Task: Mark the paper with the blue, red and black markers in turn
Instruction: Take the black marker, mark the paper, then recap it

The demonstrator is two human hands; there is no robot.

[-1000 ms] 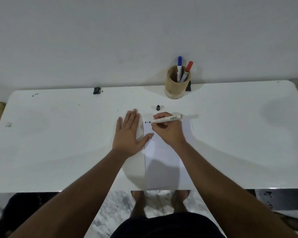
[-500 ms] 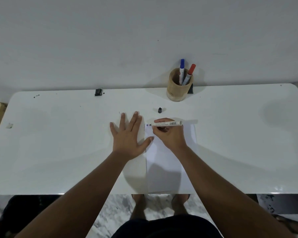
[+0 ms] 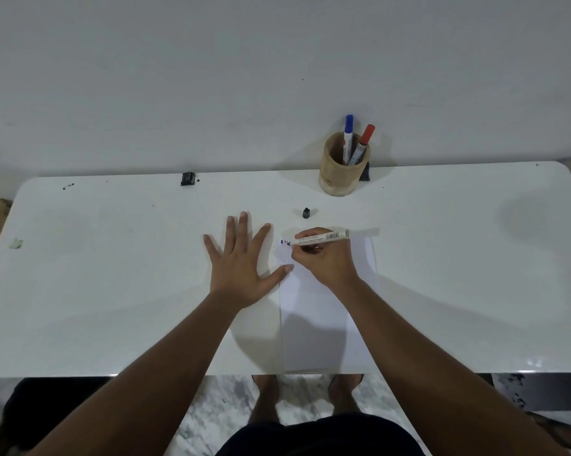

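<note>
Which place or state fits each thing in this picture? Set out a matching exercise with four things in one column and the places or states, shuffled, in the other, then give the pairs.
Things
1. blue marker
2. black cap
3. left hand
4. black marker

Places or states
A. held in the right hand, tip on the paper
B. standing in the wooden cup beside the red marker
C. flat on the table, fingers spread, thumb at the paper's edge
D. alone on the table between cup and paper

Pairs: 1-B, 2-D, 3-C, 4-A
</note>
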